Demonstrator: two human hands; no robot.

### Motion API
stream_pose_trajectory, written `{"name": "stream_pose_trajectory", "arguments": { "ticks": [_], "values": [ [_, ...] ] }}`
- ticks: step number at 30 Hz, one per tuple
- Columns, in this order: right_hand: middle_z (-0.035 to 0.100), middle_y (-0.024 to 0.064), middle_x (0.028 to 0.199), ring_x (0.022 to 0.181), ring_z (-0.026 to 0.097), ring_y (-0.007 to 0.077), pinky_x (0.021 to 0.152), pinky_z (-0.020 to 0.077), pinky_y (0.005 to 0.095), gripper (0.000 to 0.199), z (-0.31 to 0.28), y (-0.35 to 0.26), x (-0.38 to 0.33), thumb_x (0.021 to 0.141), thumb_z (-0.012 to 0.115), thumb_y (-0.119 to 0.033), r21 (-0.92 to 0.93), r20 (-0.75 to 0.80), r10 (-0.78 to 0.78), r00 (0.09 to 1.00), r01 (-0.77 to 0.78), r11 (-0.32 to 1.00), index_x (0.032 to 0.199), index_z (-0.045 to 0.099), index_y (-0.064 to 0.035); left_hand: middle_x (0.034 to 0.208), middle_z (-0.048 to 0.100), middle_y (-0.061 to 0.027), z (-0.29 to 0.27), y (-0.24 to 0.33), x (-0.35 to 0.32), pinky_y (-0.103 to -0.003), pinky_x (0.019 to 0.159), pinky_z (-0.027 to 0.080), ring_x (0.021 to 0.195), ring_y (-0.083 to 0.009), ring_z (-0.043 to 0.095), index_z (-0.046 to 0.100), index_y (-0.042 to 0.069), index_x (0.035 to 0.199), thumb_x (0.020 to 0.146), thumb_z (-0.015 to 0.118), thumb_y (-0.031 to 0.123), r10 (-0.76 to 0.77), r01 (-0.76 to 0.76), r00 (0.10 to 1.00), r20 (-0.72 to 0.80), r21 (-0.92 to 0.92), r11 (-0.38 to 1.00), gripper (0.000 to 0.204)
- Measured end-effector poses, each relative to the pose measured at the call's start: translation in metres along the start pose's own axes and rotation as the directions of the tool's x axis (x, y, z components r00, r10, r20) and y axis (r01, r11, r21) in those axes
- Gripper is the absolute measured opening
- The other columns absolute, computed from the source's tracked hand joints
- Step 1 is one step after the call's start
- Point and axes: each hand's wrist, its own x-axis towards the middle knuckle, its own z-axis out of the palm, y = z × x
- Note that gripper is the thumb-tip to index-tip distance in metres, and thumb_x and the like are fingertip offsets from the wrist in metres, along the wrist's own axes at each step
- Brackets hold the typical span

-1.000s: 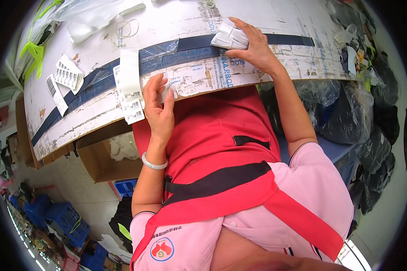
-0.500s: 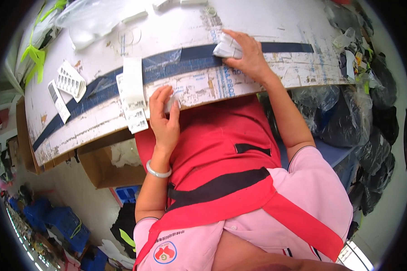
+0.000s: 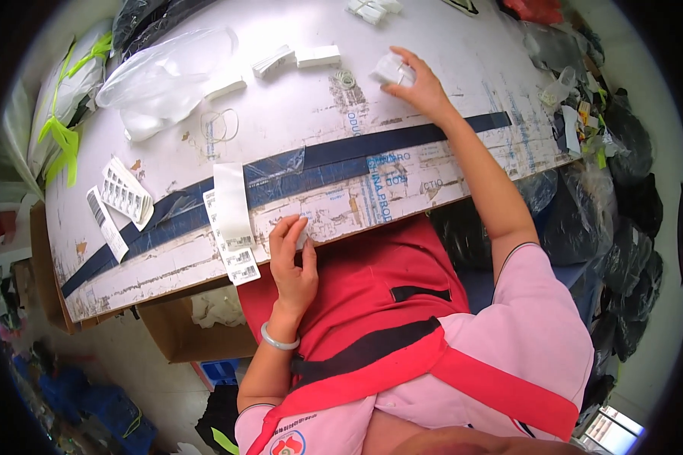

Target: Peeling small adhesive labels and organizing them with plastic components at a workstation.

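My left hand rests at the near edge of the worn white worktable, its fingertips pinching a small white label. Beside it a strip of white barcode labels hangs over the edge. My right hand is stretched far across the table and is closed on a small bundle of white tags. A dark blue tape band runs across the tabletop between both hands.
Stacks of white tags and a crumpled clear plastic bag lie at the far side. Label sheets sit at the left. Dark bagged goods pile up at the right. A cardboard box stands under the table.
My right hand has reached farther across the table with the white tags. The left hand has stayed at the near edge, fingers now pinched together.
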Motion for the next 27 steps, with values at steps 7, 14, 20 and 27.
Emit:
{"name": "stream_pose_trajectory", "arguments": {
  "ticks": [7,14,20,27],
  "values": [
    [0.06,0.0156,0.133,0.121,0.059,0.0269,0.102,0.0473,0.0347,0.083,-0.01,0.1,0.105,0.073,0.089,-0.035,-0.015,-0.196,0.156,0.968,-0.163,0.987,0.145,0.052,-0.0137,0.128,0.059,-0.0182,0.005,-0.001,-0.001,-0.04,0.104,0.045,0.12,-0.0353,0.057,0.064,-0.001,0.122,0.086,0.062,-0.009,-0.032,0.028,0.997,0.067,0.064,0.998,0.037],
    [0.059,0.0156,0.134,0.12,0.059,0.0266,0.1,0.0496,0.0359,0.091,-0.003,0.114,0.15,0.071,0.09,-0.038,-0.121,-0.233,0.244,0.941,-0.277,0.953,0.149,0.048,-0.0153,0.116,0.065,-0.0131,0.005,0.0,0.005,-0.04,0.092,0.044,0.107,-0.0309,0.061,0.068,0.002,0.117,0.081,0.066,-0.008,0.043,-0.06,0.994,0.098,0.184,0.981,0.037],
    [0.062,0.0189,0.126,0.116,0.061,0.0338,0.098,0.0508,0.0412,0.056,-0.008,0.098,0.193,0.084,0.079,-0.014,-0.033,-0.393,0.169,0.904,-0.198,0.98,0.135,0.056,-0.0037,0.116,0.065,-0.0095,0.006,0.001,0.008,-0.042,0.093,0.042,0.109,-0.03,0.06,0.069,0.003,0.114,0.079,0.066,-0.005,0.054,-0.096,0.983,0.176,0.241,0.966,0.036],
    [0.059,0.019,0.135,0.121,0.06,0.0348,0.1,0.0524,0.0444,0.083,-0.004,0.063,0.25,0.076,0.087,-0.025,0.356,-0.09,0.322,0.942,-0.272,0.894,0.148,0.046,-0.0136,0.117,0.066,-0.0061,0.007,0.004,0.01,-0.042,0.094,0.039,0.111,-0.0276,0.059,0.069,0.007,0.114,0.078,0.065,-0.001,0.038,-0.113,0.971,0.236,0.31,0.944,0.037]
  ]
}}
